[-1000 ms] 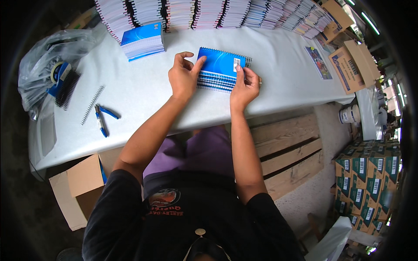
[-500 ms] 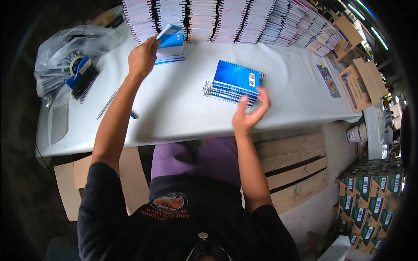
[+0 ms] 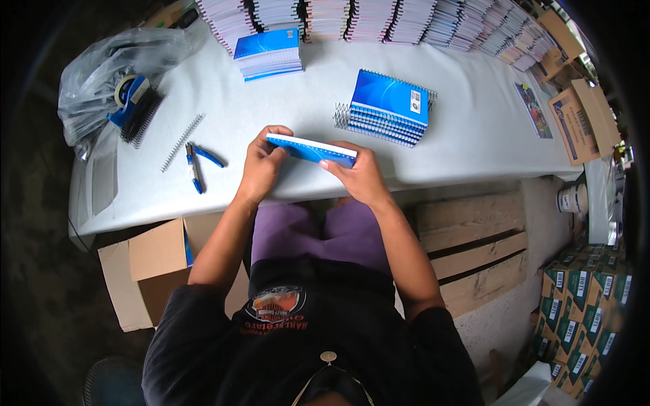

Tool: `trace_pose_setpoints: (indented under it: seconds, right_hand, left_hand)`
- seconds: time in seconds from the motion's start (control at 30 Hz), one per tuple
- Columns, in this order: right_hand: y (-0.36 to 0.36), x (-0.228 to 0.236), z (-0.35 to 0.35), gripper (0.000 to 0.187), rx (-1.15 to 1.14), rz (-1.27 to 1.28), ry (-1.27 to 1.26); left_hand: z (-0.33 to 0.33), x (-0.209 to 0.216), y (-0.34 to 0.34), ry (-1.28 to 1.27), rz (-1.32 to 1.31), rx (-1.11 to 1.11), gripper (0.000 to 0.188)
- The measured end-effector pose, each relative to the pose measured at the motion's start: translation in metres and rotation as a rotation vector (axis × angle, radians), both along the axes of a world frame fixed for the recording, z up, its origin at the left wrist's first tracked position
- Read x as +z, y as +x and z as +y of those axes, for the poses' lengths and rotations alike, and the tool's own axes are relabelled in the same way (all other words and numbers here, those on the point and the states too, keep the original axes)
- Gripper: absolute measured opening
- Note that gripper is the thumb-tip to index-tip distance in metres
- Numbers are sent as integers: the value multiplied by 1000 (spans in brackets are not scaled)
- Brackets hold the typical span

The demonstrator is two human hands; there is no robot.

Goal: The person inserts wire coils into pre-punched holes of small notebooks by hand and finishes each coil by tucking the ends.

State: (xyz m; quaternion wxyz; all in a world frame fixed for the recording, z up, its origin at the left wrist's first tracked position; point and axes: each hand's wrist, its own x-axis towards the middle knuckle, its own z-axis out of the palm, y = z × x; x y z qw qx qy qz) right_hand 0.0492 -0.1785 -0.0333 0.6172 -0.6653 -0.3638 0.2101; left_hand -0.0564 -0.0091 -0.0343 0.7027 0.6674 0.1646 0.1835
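Note:
Above the table's front edge I hold an unbound blue-covered notebook (image 3: 311, 151), tilted, with a row of punched holes along one edge. My left hand (image 3: 261, 164) is closed on its left end. The fingers and thumb of my right hand (image 3: 361, 176) grip the right end. To the right lies a pile of spiral-bound blue notebooks (image 3: 388, 95), with wire coils sticking out at its sides. Farther back on the left rests a stack of unbound blue-covered notebooks (image 3: 269, 46). A loose wire coil (image 3: 181, 143) and blue-handled pliers (image 3: 210, 156) lie left of my left hand.
Tall stacks of paper blocks (image 3: 325, 20) line the table's back. At the left are a clear plastic bag (image 3: 84, 91), a blue tape dispenser (image 3: 130, 101) and several dark coils (image 3: 143, 122). An open carton (image 3: 579, 125) stands right; another cardboard box (image 3: 156, 254) sits below the table.
My left hand has brought the notebook from the unbound stack toward me. My right hand, empty before beside the bound pile, has moved left and taken its other end.

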Motion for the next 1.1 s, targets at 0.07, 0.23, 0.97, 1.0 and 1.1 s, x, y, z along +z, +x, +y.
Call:
trace_pose_setpoints:
  seconds: [0.07,0.23,0.97,1.0,1.1]
  right_hand:
    - [-3,8,-2,21,-13,3,174]
    - [9,-10,0,25,60,23,196]
    - [12,-7,8,25,6,2,172]
    - [12,-6,8,25,5,4,171]
    - [8,-3,10,25,15,11,175]
  left_hand:
    - [-10,-7,-2,108,-13,20,29]
    - [38,0,-2,1454,292,84,28]
    - [220,-20,-139,1456,822,702,45]
    - [232,-14,-135,1475,744,793,43]
    - [269,-25,-142,1488,867,985,37]
